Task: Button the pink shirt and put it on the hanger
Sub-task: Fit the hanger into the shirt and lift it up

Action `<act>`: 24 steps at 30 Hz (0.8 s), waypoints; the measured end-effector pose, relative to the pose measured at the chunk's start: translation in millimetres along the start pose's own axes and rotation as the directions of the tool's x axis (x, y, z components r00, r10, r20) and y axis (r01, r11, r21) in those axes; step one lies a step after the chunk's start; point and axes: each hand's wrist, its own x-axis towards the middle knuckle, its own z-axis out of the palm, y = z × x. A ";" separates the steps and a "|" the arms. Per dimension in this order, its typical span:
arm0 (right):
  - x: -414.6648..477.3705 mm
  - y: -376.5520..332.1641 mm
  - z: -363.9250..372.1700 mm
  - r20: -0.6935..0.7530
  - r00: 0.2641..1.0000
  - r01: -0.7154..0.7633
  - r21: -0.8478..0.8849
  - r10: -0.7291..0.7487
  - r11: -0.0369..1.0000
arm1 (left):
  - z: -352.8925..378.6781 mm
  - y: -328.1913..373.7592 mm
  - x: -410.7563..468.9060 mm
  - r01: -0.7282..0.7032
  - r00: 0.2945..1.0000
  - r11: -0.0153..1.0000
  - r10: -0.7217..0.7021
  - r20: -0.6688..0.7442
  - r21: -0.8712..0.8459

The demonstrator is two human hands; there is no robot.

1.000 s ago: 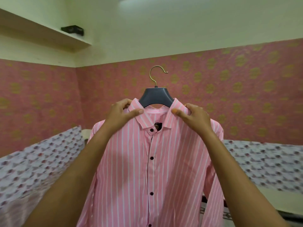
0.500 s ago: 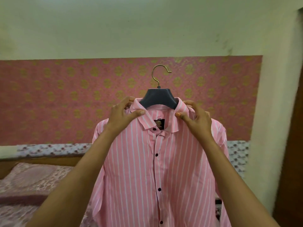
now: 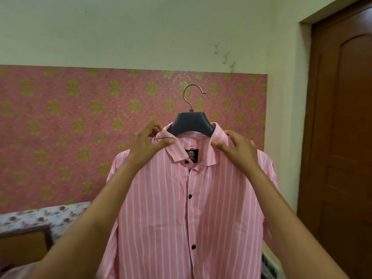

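Note:
A pink shirt (image 3: 181, 208) with white stripes and dark buttons hangs on a dark hanger (image 3: 191, 122) with a brass hook, held up in front of me. Its front is buttoned down the placket, with the collar open at the top. My left hand (image 3: 147, 141) pinches the left side of the collar at the shoulder. My right hand (image 3: 237, 150) grips the right side of the collar and shoulder. Both arms reach up from the bottom of the view and hide parts of the shirt's sides.
Behind the shirt is a wall with pink and gold patterned paper (image 3: 70, 127) below plain cream paint. A brown wooden door (image 3: 342, 137) stands at the right. A bed with a floral cover (image 3: 30, 220) lies at the lower left.
The view has swung to the right: the bed has slid to the lower left and the door has come into sight. Both hands keep their hold on the collar.

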 end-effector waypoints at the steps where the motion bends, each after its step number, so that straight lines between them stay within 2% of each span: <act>1: 12.2 11.4 5.6 -0.009 1.000 -0.017 0.005 0.017 1.000 | 8.7 -10.2 13.9 0.003 0.999 1.000 -0.003 0.041 -0.013; 4: 56.3 41.7 20.5 -0.013 0.998 -0.067 0.019 0.067 0.998 | 30.6 -48.0 64.4 0.060 0.972 0.998 -0.051 0.229 -0.032; 7: 100.8 71.2 33.7 -0.054 0.993 -0.109 0.017 0.110 0.994 | 59.8 -83.2 117.3 0.100 0.901 0.995 -0.098 0.422 0.017; 9: 122.9 90.6 39.5 -0.072 0.990 -0.120 0.015 0.121 0.993 | 84.3 -103.4 144.5 0.087 0.876 0.995 -0.101 0.472 0.052; 16: 188.2 170.2 54.9 -0.159 0.975 -0.162 -0.046 0.153 0.986 | 181.1 -149.7 217.0 0.016 0.934 0.999 -0.027 0.357 0.034; 24: 289.9 268.1 71.4 -0.215 0.967 -0.150 -0.039 0.138 0.988 | 280.0 -196.7 313.2 0.018 0.965 0.996 -0.040 0.258 0.086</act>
